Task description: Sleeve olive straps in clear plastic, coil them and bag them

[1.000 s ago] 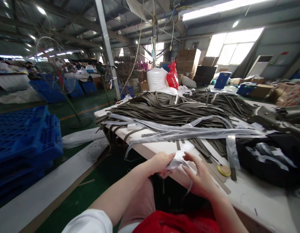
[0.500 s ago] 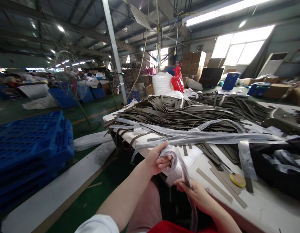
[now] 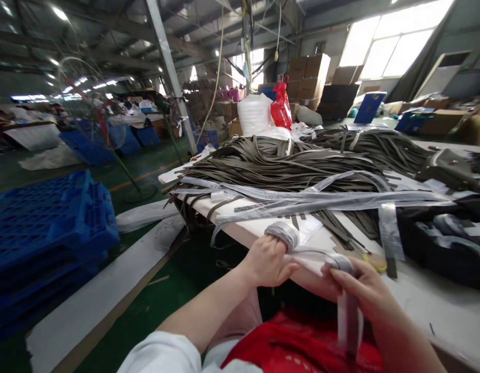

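My left hand is closed around a small coil of grey strap covered in clear plastic film. From the coil the strap runs right to my right hand, which pinches it between thumb and fingers. Beyond that grip the loose end hangs down in front of a red garment. Both hands are above the near edge of the white table. Just past them, long film-covered straps lie across the tabletop. My left fingertips are partly hidden by the coil.
A heap of dark grey straps covers the table's far part. At right are a black bag, a yellow round object and a short film-wrapped strip. Blue pallets and a long white board are on the left floor.
My right hand has moved right and up, drawing the strap out sideways from the coil. My left hand has turned over with the coil, its back now upward. The view has shifted slightly.
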`<action>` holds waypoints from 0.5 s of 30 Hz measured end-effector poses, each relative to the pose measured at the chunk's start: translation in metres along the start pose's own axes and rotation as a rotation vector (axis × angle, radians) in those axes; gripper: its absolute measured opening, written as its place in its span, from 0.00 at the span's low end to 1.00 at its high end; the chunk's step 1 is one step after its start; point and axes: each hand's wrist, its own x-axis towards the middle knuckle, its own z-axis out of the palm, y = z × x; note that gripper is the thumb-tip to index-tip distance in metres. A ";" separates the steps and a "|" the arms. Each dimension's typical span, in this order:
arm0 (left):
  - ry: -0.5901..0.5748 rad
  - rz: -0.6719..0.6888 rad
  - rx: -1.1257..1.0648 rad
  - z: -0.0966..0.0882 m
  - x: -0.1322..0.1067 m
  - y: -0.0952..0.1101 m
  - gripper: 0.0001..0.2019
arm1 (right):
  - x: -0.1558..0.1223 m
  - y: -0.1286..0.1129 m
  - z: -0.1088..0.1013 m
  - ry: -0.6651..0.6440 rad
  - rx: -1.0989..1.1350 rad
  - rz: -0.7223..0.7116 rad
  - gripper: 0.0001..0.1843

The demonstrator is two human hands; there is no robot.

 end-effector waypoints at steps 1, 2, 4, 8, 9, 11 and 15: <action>-0.008 0.023 0.041 0.000 -0.001 0.003 0.25 | 0.005 -0.001 -0.011 0.037 -0.077 -0.013 0.23; -0.024 0.023 0.073 -0.001 -0.001 0.006 0.25 | 0.010 0.000 -0.019 0.066 -0.167 -0.021 0.21; -0.083 -0.017 0.114 -0.003 -0.001 0.008 0.24 | 0.017 0.004 -0.027 0.119 -0.355 -0.028 0.20; -0.212 -0.088 0.072 -0.006 0.000 0.008 0.26 | 0.021 0.016 -0.020 0.058 -0.562 -0.028 0.19; -0.237 -0.102 0.047 -0.007 0.000 0.008 0.27 | 0.020 0.019 -0.016 0.002 -0.562 -0.030 0.20; -0.274 -0.132 0.013 -0.010 0.001 0.007 0.29 | 0.018 0.023 -0.008 -0.087 -0.542 -0.050 0.21; -0.337 -0.134 -0.021 -0.015 0.002 0.005 0.29 | 0.016 0.026 -0.001 -0.127 -0.562 -0.076 0.19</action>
